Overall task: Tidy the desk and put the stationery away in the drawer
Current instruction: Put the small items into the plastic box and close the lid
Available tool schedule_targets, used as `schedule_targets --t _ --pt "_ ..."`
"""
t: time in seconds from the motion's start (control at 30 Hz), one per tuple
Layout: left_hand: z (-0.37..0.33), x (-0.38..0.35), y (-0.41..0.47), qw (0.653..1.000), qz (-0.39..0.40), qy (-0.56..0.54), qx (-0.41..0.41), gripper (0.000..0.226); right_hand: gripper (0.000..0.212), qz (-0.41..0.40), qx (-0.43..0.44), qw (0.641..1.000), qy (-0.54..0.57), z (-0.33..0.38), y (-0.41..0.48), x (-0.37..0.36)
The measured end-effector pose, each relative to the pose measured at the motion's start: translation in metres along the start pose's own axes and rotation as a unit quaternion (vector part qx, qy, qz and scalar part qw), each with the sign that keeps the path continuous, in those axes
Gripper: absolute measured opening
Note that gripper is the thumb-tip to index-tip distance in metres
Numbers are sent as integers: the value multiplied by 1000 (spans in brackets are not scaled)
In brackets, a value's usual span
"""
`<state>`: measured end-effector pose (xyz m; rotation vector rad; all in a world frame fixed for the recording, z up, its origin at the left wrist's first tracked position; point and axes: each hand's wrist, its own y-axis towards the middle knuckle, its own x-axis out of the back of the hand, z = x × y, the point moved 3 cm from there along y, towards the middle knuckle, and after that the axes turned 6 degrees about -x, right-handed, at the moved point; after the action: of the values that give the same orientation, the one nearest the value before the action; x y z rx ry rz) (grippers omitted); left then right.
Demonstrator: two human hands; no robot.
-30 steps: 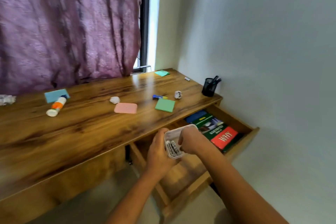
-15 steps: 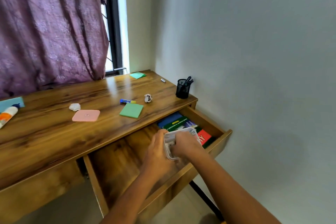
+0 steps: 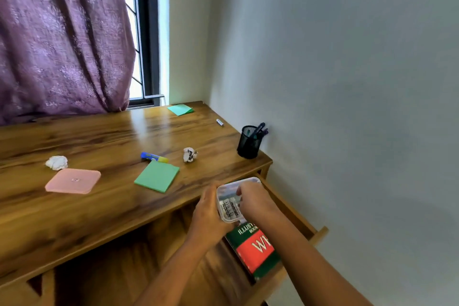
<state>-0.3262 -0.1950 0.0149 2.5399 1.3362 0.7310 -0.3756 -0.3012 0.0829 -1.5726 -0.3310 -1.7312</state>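
Observation:
A small clear plastic container (image 3: 232,206) with batteries inside is held above the open wooden drawer (image 3: 293,213). My left hand (image 3: 207,216) grips its left side and my right hand (image 3: 253,202) grips its right side, fingers curled over the rim. Below them a green and red book (image 3: 255,248) lies in the drawer. On the desk (image 3: 99,206) lie a green sticky pad (image 3: 157,176), a blue and yellow marker (image 3: 153,156), a pink lid (image 3: 73,181) and another green pad (image 3: 180,109).
Two crumpled paper balls (image 3: 190,154) (image 3: 57,162) lie on the desk. A black mesh pen cup (image 3: 249,142) stands at the right corner by the wall, a small battery (image 3: 219,122) behind it. A purple curtain (image 3: 62,32) hangs at the back.
The view has swung right and closer to the drawer. Both hands carried the container rightward, now over the book at the drawer's right end.

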Motion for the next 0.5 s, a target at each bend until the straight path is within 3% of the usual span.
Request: schedule_targets --t 0.17,0.3,0.5 --pt "19 6 50 999 -20 28 25 76 32 -117 104 985 79 14 29 25" --pt "26 17 81 996 -42 52 51 86 27 -97 154 973 138 30 56 40" --pt "46 32 119 986 -94 88 109 90 17 -93 150 950 258 45 118 72"
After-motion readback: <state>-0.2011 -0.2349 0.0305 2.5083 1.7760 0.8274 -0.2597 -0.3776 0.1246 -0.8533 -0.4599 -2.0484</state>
